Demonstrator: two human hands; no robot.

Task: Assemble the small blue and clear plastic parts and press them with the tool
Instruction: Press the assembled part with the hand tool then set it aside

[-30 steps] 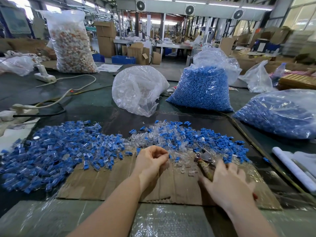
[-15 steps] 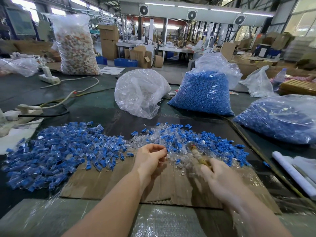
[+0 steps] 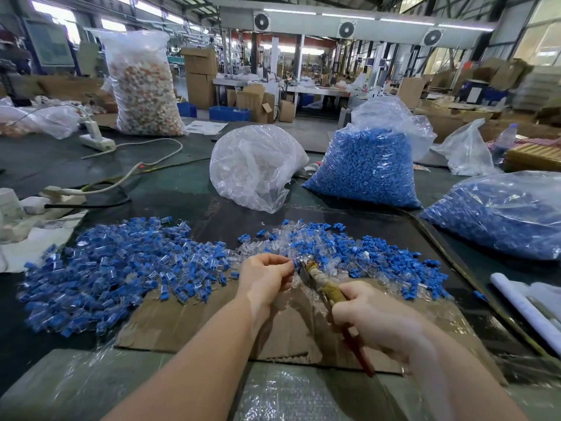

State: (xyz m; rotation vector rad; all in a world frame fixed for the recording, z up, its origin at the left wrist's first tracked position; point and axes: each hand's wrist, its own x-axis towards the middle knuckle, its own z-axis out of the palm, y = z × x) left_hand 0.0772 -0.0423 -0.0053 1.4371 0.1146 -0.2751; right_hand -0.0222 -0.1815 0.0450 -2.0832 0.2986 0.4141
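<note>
The left hand (image 3: 267,273) pinches a small blue and clear part (image 3: 294,264) between thumb and fingertips, holding it just above the cardboard sheet (image 3: 188,323) that lies on the counter (image 3: 182,189). The right hand (image 3: 373,317) is wrapped round the handles of the tool (image 3: 321,284), a plier-like press whose grips are bound in worn tape, and its metal nose points at the pinched part, touching it or very nearly so; whether the jaws have closed on it is too small to tell. This looks like the pressing step: one piece is fitted together and offered up to the tool. The next move, as I judge it, calls for seating the part squarely in the nose and squeezing the handles firmly while the left fingertips stay out of the bite, then dropping the finished piece aside. To the left lies a broad heap of assembled blue pieces (image 3: 103,268); behind the hands lies a mixed pile of loose clear and blue parts (image 3: 373,253). Farther back stand a bag of clear parts (image 3: 255,165) and a bag of blue parts (image 3: 364,168), with another blue-filled bag (image 3: 501,211) to the right.
</note>
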